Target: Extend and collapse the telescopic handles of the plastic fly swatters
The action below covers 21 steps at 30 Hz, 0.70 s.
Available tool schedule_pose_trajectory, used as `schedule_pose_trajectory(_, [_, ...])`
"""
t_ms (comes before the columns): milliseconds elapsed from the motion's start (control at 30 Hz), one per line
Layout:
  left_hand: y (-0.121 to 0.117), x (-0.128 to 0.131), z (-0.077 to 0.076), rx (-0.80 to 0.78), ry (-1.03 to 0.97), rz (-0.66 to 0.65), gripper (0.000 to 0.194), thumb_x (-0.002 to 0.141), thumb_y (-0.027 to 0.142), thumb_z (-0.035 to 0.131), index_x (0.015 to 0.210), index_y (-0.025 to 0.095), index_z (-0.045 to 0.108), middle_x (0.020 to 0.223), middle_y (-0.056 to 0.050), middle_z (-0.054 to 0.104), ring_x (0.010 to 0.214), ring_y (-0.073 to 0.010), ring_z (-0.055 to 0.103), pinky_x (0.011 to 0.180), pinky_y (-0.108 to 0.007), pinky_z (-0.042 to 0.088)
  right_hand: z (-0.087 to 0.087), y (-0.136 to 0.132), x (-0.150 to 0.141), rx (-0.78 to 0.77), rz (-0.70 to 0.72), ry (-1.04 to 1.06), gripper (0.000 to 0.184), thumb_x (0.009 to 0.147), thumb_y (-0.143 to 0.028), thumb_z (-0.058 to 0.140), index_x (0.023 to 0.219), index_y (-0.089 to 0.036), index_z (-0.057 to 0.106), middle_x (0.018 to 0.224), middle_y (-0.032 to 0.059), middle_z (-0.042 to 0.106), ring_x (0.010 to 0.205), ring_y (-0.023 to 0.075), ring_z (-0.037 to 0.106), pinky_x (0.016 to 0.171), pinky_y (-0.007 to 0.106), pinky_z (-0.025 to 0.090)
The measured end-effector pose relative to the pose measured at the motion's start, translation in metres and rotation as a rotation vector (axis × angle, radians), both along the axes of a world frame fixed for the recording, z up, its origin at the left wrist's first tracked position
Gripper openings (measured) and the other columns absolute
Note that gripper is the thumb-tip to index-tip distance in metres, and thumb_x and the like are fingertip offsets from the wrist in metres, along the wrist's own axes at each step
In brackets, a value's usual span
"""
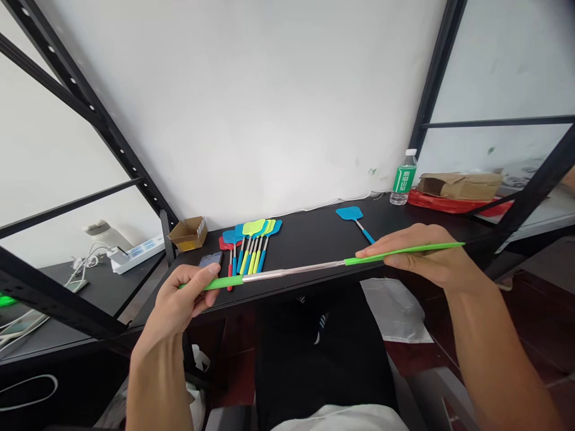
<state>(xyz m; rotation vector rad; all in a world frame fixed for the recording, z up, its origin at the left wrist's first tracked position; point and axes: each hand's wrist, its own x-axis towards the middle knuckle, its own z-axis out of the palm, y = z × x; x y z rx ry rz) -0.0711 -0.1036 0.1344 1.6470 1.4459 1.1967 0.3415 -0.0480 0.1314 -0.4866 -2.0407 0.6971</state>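
A green fly swatter (294, 270) with a metal telescopic shaft stretches between my hands, drawn out long above the shelf's front edge. My left hand (191, 287) is closed round its green handle. At the other end my right hand (417, 254) pinches the green head, which is seen nearly edge-on. Several fly swatters (254, 228) in blue, yellow-green and red lie in a row on the black shelf (305, 239), heads toward the wall. One blue fly swatter (349, 213) lies apart on the right, its handle end near my right hand.
A small open cardboard box (188, 234) and a phone (210, 259) are on the shelf's left. A water bottle (403, 178) stands at the back right, beside a cardboard box (462, 185) on red plastic. Black metal posts (438, 66) frame both sides. A power strip (139, 254) lies left.
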Motion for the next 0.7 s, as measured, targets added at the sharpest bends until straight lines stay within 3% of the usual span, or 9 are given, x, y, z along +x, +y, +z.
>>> schedule_pose_trajectory(133, [-0.001, -0.002, -0.001, 0.041, 0.046, 0.008, 0.055, 0.093, 0.047, 0.054, 0.047, 0.018, 0.061, 0.036, 0.001, 0.033, 0.037, -0.0087, 0.025, 0.042, -0.028, 0.019, -0.004, -0.001, -0.001, -0.145, -0.013, 0.058, 0.020, 0.090, -0.031, 0.071, 0.108, -0.031, 0.081, 0.103, 0.0024, 0.080, 0.092, 0.0268, 0.077, 0.080, 0.037, 0.066])
schedule_pose_trajectory(300, [-0.003, -0.003, 0.001, 0.094, 0.130, -0.061, 0.049, 0.094, 0.047, 0.055, 0.056, 0.017, 0.066, 0.041, 0.001, 0.039, 0.043, -0.0094, 0.031, 0.046, -0.027, 0.024, -0.014, 0.001, -0.001, -0.287, -0.063, 0.224, 0.013, 0.082, -0.027, 0.079, 0.094, -0.031, 0.083, 0.087, -0.0007, 0.080, 0.079, 0.0252, 0.078, 0.067, 0.031, 0.066])
schedule_pose_trajectory(500, [-0.004, -0.003, 0.005, 0.140, 0.174, -0.138, 0.041, 0.094, 0.044, 0.060, 0.063, 0.017, 0.064, 0.051, 0.000, 0.048, 0.054, -0.0116, 0.042, 0.053, -0.026, 0.031, -0.021, 0.002, -0.002, -0.393, -0.001, 0.250, 0.022, 0.083, -0.027, 0.079, 0.104, -0.029, 0.082, 0.099, 0.0027, 0.080, 0.083, 0.0267, 0.078, 0.073, 0.036, 0.067])
schedule_pose_trajectory(700, [-0.004, -0.004, 0.004, 0.233, 0.157, -0.125, 0.026, 0.089, 0.038, 0.068, 0.073, 0.017, 0.068, 0.061, 0.000, 0.052, 0.055, -0.0106, 0.042, 0.050, -0.024, 0.031, -0.014, -0.005, -0.009, -0.587, 0.048, 0.262, 0.030, 0.082, -0.035, 0.081, 0.110, -0.026, 0.079, 0.100, 0.0063, 0.080, 0.087, 0.0278, 0.078, 0.076, 0.042, 0.067])
